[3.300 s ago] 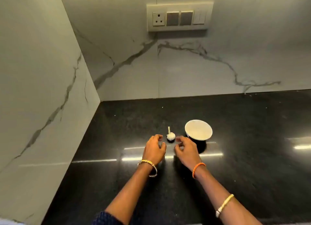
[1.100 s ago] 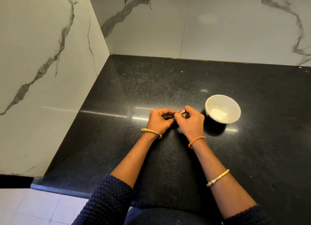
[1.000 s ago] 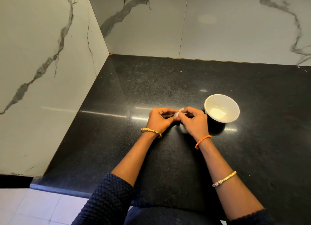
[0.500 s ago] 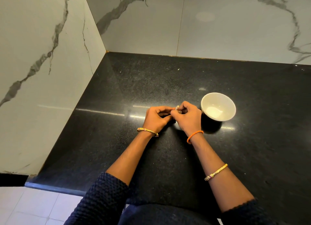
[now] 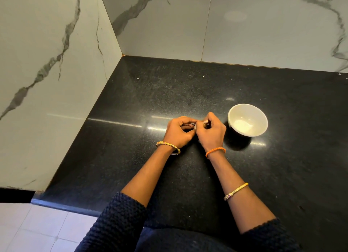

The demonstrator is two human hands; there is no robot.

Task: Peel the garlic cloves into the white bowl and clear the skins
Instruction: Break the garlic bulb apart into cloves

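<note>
Both hands meet just above the black counter [image 5: 131,157], left of the white bowl [image 5: 260,120]. My left hand [image 5: 178,132] and my right hand [image 5: 211,132] have their fingers curled around a garlic bulb [image 5: 204,122]. Only a small pale sliver of it shows between the fingertips; the rest is hidden by the fingers. The white bowl stands upright about a hand's width right of my right hand, and nothing dark lies inside it.
Marble walls close the counter on the left [image 5: 47,82] and at the back [image 5: 244,25], forming a corner. The counter's front edge [image 5: 66,206] runs at the lower left, with floor tiles below. A few tiny white specks [image 5: 203,76] lie near the back.
The garlic that stood on the counter beside the bowl has been picked up by both hands. Since then the hands have stayed together, working at it with small finger movements.
</note>
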